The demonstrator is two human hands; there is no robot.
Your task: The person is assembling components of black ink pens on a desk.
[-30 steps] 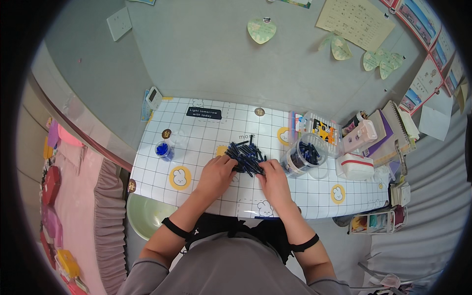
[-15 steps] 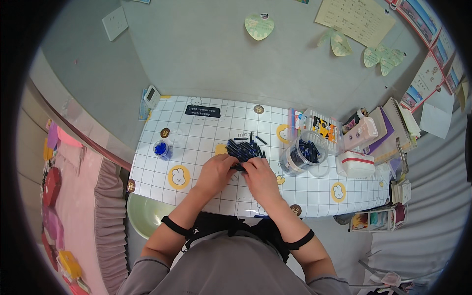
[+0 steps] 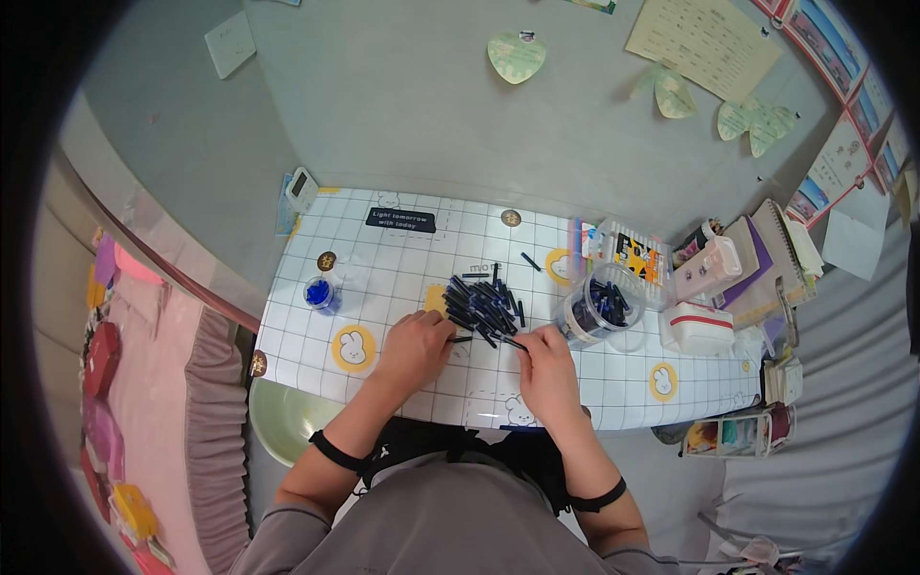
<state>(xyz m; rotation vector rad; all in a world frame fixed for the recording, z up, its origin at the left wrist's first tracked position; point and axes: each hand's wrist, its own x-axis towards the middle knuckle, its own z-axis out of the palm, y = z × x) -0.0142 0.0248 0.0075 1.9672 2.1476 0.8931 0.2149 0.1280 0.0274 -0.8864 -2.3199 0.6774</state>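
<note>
A loose heap of dark blue-black ink cartridges, small thin tubes, lies on the grid-patterned table cover. At the heap's near left side, my left hand is closed, with one dark cartridge sticking out from its fingertips. My right hand, at the near right of the heap, pinches another cartridge that points left toward the pile. Right of the heap stands a wide clear tub with many more dark cartridges inside. A small clear jar of bright blue bits stands at the left.
A clear lid-like disc lies by the tub. Behind are a clear box of pens, a white pouch and upright notebooks. A white timer stands at the back left corner. Below the left edge is a green basin.
My hands have moved apart: the right one went right and down, now with a cartridge in its fingers. The heap has spread out, and one cartridge lies farther back right.
</note>
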